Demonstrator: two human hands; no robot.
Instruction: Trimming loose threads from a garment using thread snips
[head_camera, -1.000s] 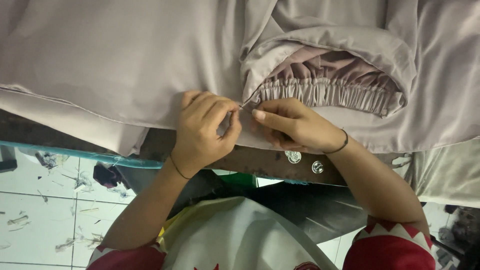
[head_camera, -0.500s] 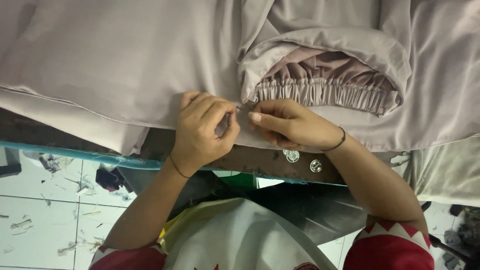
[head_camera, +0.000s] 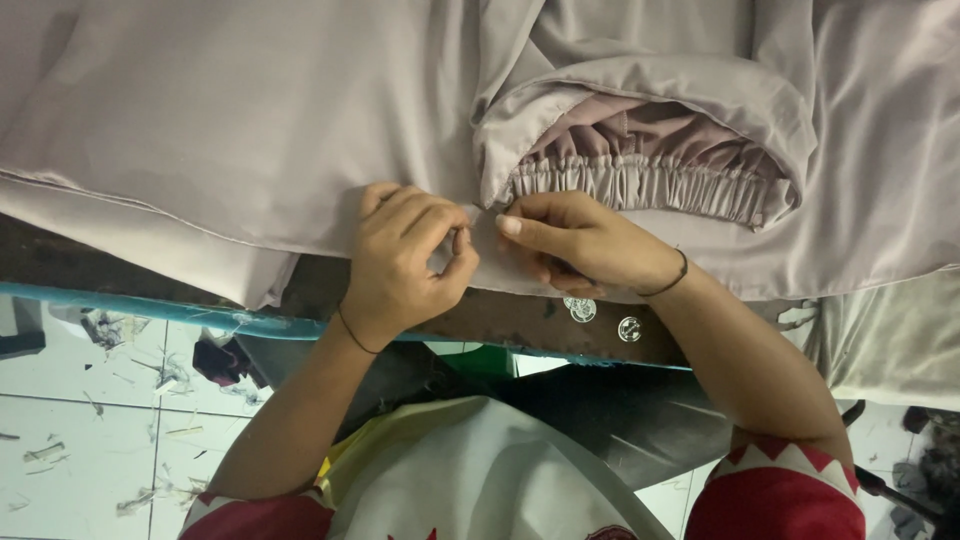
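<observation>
While pinching at the hem: both hands working close together.
Left hand (head_camera: 408, 262): curling shut, thumb now meeting fingertip on something too small to tell.
Right hand (head_camera: 578, 242): pressing the grey garment (head_camera: 250, 130), fingers nearly closed, unchanged.
Farther right: gathered cuff (head_camera: 645, 185) lying just beyond the knuckles.

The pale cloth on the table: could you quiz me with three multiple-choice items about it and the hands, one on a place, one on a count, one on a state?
1. Where does the gathered elastic cuff lie?
A. on the floor
B. on the cloth, just past the right hand
C. on the person's lap

2. How many round metal snaps show on the table edge?
A. two
B. five
C. none

3. How is the left hand held?
A. flat and spread
B. out of sight
C. curled, fingertips pinched at the cloth's edge

Answers: B, the cuff sits beyond the right knuckles; A, two shiny discs lie by the right wrist; C, thumb and fingers meet at the hem.
</observation>
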